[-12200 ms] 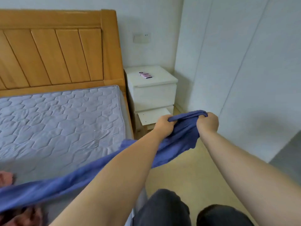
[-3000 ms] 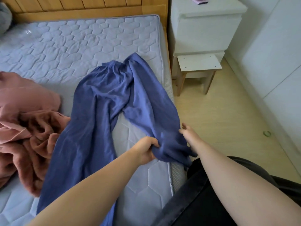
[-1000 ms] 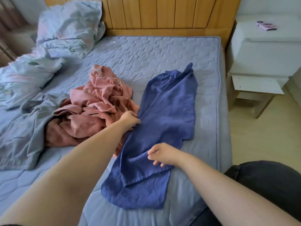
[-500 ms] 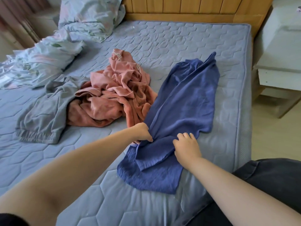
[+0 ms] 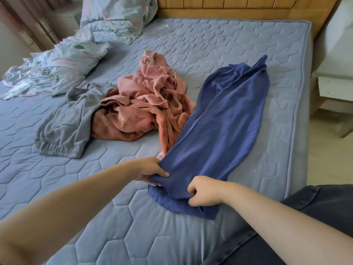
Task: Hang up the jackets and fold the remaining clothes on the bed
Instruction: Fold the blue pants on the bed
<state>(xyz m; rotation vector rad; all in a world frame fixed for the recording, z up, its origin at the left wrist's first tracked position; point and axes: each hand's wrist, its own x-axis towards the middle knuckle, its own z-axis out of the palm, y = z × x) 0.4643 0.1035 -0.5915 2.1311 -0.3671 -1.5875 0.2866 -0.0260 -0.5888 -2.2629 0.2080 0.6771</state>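
Blue pants (image 5: 225,119) are laid lengthwise on the mattress (image 5: 210,44), leg on leg. The left hand (image 5: 150,169) and right hand (image 5: 204,191) both have fingers clamped on the near end. Risk I see: the pink pile (image 5: 150,104) touches their edge, so folding could drag it along.

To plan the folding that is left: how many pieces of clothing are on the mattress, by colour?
Blue: 1, the blue trousers
Pink: 1, the pink heap, crumpled; cannot tell if it holds more than one garment
Grey: 1, the grey garment
Total: 3
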